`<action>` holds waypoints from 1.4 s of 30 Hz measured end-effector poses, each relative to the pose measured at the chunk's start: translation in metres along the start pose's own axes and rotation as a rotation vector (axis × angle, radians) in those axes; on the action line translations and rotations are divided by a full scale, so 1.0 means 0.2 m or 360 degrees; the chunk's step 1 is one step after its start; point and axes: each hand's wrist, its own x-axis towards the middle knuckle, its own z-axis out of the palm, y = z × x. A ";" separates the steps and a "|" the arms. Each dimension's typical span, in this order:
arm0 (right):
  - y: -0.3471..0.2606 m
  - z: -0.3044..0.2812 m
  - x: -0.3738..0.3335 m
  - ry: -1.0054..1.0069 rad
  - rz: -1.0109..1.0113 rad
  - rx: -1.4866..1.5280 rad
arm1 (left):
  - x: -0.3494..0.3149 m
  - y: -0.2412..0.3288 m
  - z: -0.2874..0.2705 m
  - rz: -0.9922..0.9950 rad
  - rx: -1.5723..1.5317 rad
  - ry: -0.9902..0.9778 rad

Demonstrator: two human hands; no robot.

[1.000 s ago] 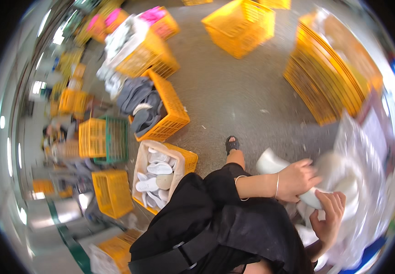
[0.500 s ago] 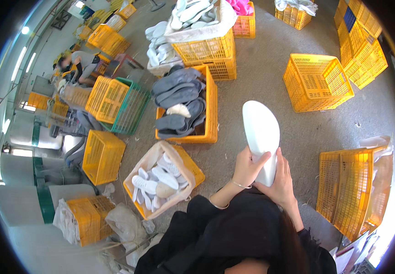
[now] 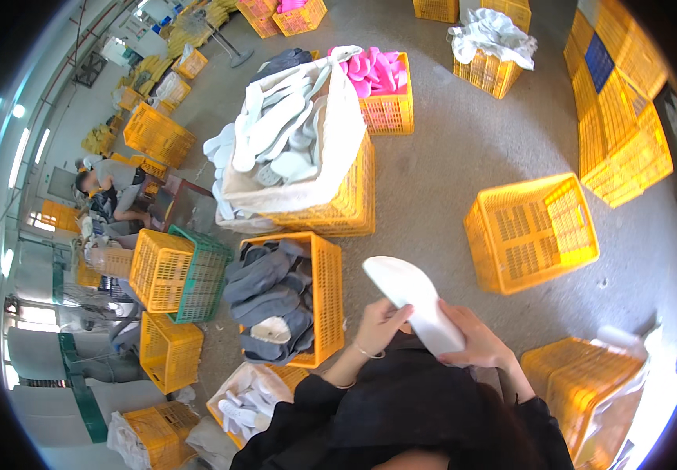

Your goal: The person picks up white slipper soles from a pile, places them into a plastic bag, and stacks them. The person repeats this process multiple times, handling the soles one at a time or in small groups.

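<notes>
A white shoe sole (image 3: 425, 313), smooth and long, is held between my two hands in front of my body. My left hand (image 3: 380, 327) grips its left edge, thumb on top. On the other side my right hand (image 3: 476, 338) is closed round the end closer to me. The far end of the sole points up and to the left. Left of my hands stands a yellow crate (image 3: 327, 301) of dark grey shoe soles (image 3: 276, 274), with one pale piece among them.
Farther off, stacked crates (image 3: 362, 188) carry a lined heap of white soles (image 3: 276, 117). Pink soles (image 3: 374, 70) fill another crate. An open yellow crate (image 3: 530, 235) stands at right. At near left lies a lined crate of white soles (image 3: 248, 403). Someone (image 3: 119, 180) bends over at far left.
The view has shifted, so the crates sit lower in the picture. Between my hands the sole has turned from nearly upright to leaning left.
</notes>
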 end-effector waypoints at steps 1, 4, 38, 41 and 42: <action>0.01 -0.14 0.15 -0.0046 -0.0132 -0.0050 | 0.14 0.05 -0.03 0.0066 -0.0068 0.0047; 0.07 -0.54 0.66 -0.0276 -0.0177 -0.0075 | 0.61 0.15 -0.10 0.0201 -0.0137 0.0198; 0.50 -5.33 5.46 -0.1045 -0.0229 -0.0623 | 6.43 2.09 -0.01 0.0160 -0.0630 0.0691; 0.48 -5.59 5.88 -0.1086 0.0005 -0.0246 | 6.88 2.31 -0.19 0.0118 -0.0521 0.0590; 0.47 -5.67 5.99 -0.1048 0.0101 -0.0086 | 7.01 2.41 -0.22 0.0099 -0.0459 0.0615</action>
